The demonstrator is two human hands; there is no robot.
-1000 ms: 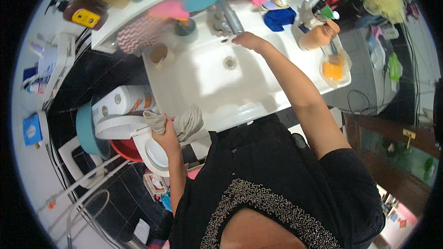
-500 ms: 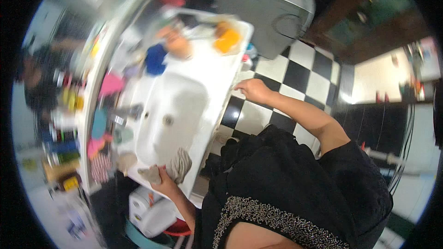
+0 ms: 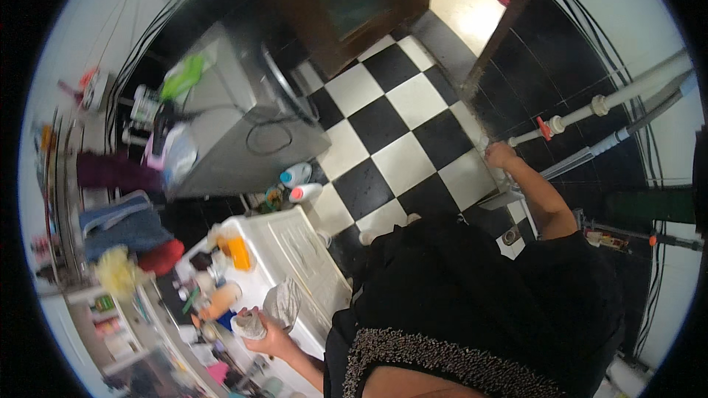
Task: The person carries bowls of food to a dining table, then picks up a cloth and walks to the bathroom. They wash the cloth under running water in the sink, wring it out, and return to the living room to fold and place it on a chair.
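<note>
My left hand (image 3: 259, 329) grips a crumpled grey cloth (image 3: 284, 301) over the edge of the white sink (image 3: 306, 250) at the lower left. My right hand (image 3: 500, 155) is stretched out to the right, over the checkered floor (image 3: 398, 114), close to the black tiled wall. It sits just below a red valve (image 3: 544, 128) on the white pipes (image 3: 627, 96). Its fingers look curled, and whether they hold anything is unclear. My dark beaded top fills the lower middle of the view.
A grey washing machine (image 3: 236, 118) stands left of the floor, with two plastic bottles (image 3: 299, 183) at its foot. Toiletries and an orange object (image 3: 237, 252) crowd the sink rim. Blue towels (image 3: 118, 225) and a yellow puff (image 3: 118, 273) hang at left. A wooden door (image 3: 354, 0) stands at the top.
The view has swung right, away from the sink toward the floor and pipes. My right hand left the sink edge and reached out to the wall; my left hand still holds the cloth.
</note>
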